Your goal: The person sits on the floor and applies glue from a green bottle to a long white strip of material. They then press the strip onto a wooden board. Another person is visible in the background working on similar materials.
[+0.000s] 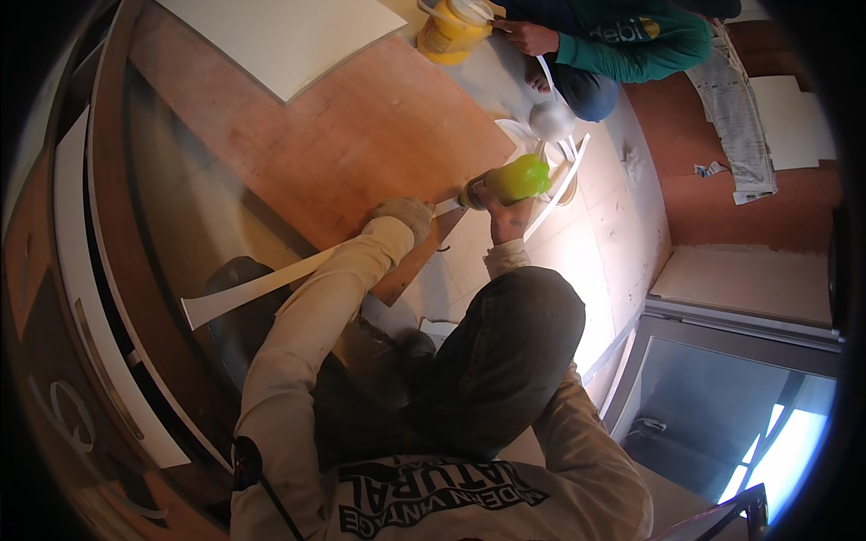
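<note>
My left hand (406, 216), which looks covered by a pale glove, is closed on a long white strip (262, 284). One end of the strip reaches down to the left past my forearm. Its other end runs right, to the dark end of a bright green rounded thing (520, 178). My right hand (508, 219) is wrapped round this green thing near its dark end. I cannot make out its exact kind. Below both hands is the edge of a brown wooden board (352, 126).
A white panel (289, 41) lies on the board. Across from me, a person in a green sleeve (631, 59) has a hand (530, 38) at a yellow bucket (446, 36). Loose white strips (557, 194) and a round grey thing (551, 120) are beyond my right hand. A framed glass pane (722, 406) is at right.
</note>
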`<act>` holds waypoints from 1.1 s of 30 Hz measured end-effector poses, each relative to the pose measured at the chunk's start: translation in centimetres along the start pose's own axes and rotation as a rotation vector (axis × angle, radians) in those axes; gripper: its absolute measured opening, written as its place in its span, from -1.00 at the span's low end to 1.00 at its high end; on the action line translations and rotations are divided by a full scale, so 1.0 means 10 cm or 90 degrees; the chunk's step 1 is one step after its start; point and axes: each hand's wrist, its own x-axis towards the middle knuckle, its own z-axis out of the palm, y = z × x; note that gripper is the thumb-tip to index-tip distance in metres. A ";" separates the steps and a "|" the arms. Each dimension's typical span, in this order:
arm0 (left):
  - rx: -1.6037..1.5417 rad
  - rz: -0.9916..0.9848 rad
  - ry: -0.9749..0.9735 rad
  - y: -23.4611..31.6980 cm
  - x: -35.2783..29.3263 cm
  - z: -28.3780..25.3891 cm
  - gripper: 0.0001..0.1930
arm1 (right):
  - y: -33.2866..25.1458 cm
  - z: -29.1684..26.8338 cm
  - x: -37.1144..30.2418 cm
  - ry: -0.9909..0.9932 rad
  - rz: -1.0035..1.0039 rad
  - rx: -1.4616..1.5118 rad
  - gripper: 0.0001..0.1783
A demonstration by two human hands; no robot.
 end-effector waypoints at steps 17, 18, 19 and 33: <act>0.002 0.005 0.017 -0.06 0.18 0.17 -0.56 | -0.06 0.05 -0.06 -0.094 0.025 0.030 -0.35; 0.012 -0.001 0.021 -0.05 0.17 0.16 -0.57 | -0.06 0.00 -0.03 -0.099 0.029 0.040 -0.35; 0.020 -0.010 0.025 -0.05 0.15 0.16 -0.57 | 0.00 -0.07 0.03 -0.029 -0.027 -0.059 -0.34; 0.019 -0.026 -0.009 0.13 -0.05 -0.07 -0.56 | -0.15 -0.61 0.34 0.195 -0.035 0.040 -0.30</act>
